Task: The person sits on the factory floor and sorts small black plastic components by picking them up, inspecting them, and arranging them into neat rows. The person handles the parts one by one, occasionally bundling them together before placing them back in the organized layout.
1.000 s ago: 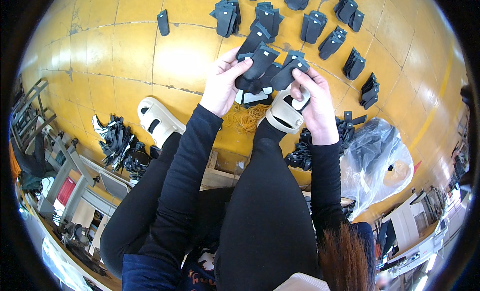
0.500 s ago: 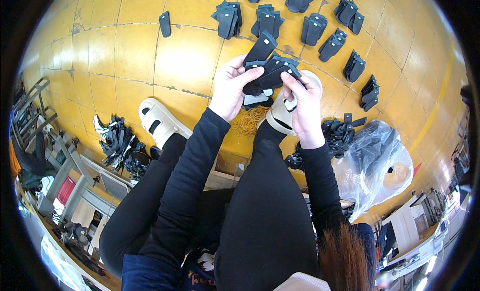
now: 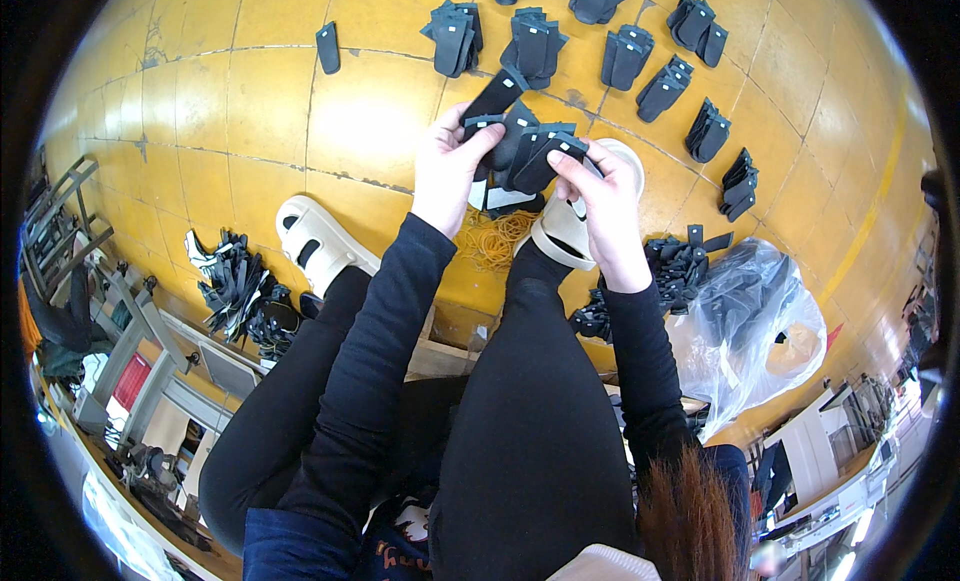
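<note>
My left hand (image 3: 448, 165) and my right hand (image 3: 600, 203) hold between them a fanned bunch of flat black strap-like pieces (image 3: 525, 141), lifted above my knees. The left hand grips the bunch's left end, where one piece sticks up at a slant. Fingers of the right hand pinch the right end. Below the hands a small heap of tan rubber bands (image 3: 494, 239) lies on the yellow floor (image 3: 250, 111). A cream sandal (image 3: 570, 221) on my right foot shows partly under the right hand.
Several bundles of the same black pieces (image 3: 530, 43) lie in rows on the floor ahead, one single piece (image 3: 328, 47) apart at the left. A loose black pile (image 3: 680, 266) and a clear plastic bag (image 3: 750, 321) lie right. More black scraps (image 3: 235, 286) sit left by my other sandal (image 3: 315, 243).
Both hands have lifted the bunch away from my knee and drawn it closer together; the pieces are now gathered tighter between the two hands.
</note>
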### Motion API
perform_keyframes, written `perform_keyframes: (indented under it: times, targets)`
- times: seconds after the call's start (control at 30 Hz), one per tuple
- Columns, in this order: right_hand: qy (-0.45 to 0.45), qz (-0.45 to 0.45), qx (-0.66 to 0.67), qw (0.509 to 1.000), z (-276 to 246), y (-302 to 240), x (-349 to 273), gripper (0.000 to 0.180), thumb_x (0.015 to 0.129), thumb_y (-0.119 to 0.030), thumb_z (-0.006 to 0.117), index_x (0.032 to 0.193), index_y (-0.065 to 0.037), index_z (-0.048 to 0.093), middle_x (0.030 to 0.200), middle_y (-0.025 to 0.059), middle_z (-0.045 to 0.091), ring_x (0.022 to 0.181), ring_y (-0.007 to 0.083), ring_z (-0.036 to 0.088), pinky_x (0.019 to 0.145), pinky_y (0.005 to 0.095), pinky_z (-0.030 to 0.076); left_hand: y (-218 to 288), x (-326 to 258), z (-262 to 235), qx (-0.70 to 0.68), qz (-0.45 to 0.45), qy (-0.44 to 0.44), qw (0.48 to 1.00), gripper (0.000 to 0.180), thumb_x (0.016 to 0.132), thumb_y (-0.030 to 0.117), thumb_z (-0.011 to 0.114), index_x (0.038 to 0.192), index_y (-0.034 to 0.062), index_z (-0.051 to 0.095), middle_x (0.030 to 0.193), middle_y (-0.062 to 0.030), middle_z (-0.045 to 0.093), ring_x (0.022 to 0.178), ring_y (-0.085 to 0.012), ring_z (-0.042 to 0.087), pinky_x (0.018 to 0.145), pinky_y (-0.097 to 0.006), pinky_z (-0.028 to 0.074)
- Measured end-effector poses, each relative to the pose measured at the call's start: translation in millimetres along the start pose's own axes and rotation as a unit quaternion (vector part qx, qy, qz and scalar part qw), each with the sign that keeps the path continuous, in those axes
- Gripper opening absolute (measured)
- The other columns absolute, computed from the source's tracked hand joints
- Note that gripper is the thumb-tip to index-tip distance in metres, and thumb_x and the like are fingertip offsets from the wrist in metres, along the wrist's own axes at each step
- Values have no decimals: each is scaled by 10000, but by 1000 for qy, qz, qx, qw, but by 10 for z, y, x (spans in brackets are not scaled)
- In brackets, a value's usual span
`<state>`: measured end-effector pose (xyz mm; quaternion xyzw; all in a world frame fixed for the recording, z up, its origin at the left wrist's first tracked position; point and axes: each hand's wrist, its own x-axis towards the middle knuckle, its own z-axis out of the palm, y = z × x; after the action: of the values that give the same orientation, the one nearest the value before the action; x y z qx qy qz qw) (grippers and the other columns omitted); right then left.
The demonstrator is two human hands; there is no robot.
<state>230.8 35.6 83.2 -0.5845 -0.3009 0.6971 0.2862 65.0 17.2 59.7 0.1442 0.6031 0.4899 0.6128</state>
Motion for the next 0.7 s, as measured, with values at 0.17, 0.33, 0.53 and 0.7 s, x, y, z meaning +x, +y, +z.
perform_keyframes:
  times: [0.17,0.33,0.53,0.7]
  targets:
    - [18,-44,-71,996,-99,93,419,144,824,-160,660,897,-36,656,628,-50,507,568,29,425,529,191,299,44,57,-122,-5,6,16,1000,291,819,43,639,1098,-4,569,932,-56,653,819,-99,610,763,-224,470]
    - [72,-178,-231,954,-1,143,1139,295,807,-207,679,1013,2,646,642,-20,539,627,63,487,584,210,376,83,60,-104,-3,-1,1,1000,306,817,44,641,1112,2,567,949,-62,660,840,-102,617,783,-224,470]
    - [188,-391,-356,828,66,141,1483,314,798,-239,689,1046,-47,663,771,37,621,700,71,513,641,209,416,70,43,-56,-4,7,-14,1000,301,819,32,639,1111,1,570,962,-65,662,848,-101,619,783,-224,474]
    - [65,-178,-168,967,-40,33,1068,292,833,-240,671,1034,-29,661,766,-3,595,720,77,518,642,223,425,29,48,-61,-1,14,-10,1000,279,832,26,627,1104,-2,573,960,-61,659,842,-101,619,775,-228,479]
